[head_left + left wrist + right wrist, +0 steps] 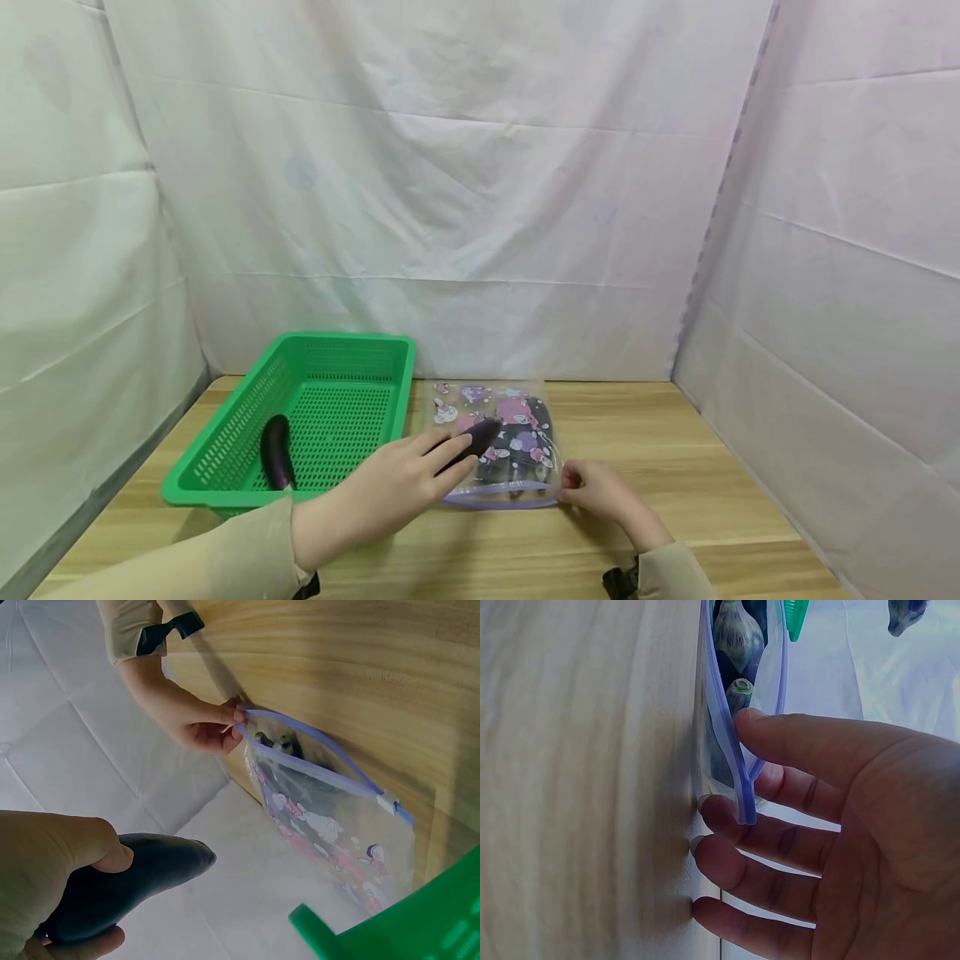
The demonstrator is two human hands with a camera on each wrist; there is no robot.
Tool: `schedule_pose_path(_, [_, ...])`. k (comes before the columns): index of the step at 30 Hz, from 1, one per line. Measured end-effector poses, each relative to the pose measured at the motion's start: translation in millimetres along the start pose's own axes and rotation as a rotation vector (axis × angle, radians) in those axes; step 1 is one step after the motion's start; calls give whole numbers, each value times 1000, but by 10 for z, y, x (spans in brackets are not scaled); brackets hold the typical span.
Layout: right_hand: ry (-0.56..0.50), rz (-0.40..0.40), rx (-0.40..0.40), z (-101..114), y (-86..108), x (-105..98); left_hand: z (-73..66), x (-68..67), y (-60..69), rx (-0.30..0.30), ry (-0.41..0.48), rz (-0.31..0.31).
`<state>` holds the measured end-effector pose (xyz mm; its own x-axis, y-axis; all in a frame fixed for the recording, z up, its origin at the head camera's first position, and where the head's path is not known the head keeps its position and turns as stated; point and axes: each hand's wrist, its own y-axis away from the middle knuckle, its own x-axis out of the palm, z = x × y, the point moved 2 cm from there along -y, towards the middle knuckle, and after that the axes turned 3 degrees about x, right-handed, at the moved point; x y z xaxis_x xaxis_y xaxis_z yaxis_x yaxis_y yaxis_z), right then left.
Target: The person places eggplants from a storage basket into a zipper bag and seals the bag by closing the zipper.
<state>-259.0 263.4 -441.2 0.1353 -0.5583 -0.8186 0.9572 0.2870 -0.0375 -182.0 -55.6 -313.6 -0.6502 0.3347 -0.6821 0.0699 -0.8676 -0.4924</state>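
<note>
My left hand (386, 492) grips a dark purple eggplant (480, 437), held above the printed clear zip bag (517, 410). In the left wrist view, the thumb and fingers wrap this eggplant (142, 877), its tapered end sticking out. At the bag's right corner, my right hand (598, 490) pinches the purple zip edge (745, 796) between thumb and fingers. The bag's mouth gapes toward me, and a white slider (388, 802) sits near its other end. Several eggplants (737, 636) lie inside, stem ends toward the mouth; the print partly hides them.
A green perforated basket (406, 383) stands left of the bag, with one eggplant (277, 454) along its left side. The wooden table (637, 425) is bordered by white cloth walls (450, 208) at the back and both sides.
</note>
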Motion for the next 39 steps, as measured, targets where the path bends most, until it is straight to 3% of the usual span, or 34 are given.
schedule_pose_path(9, [15, -6, 2, 9, 3, -18, -147, 73, 76, 5, 27, 13])
schedule_pose_path(17, [19, -10, -1, 22, -11, -41, -325, 181, 145, 73, 8, -5])
schedule_pose_path(24, [25, 0, -8, 23, 13, -21, -461, 246, 199, 91, 21, 2])
schedule_pose_path(34, [15, -5, 4, 30, 2, -24, -527, 285, 215, 111, 66, 53])
schedule_pose_path(39, [15, 2, 7, 27, 7, -23, -555, 312, 215, 119, 62, 31])
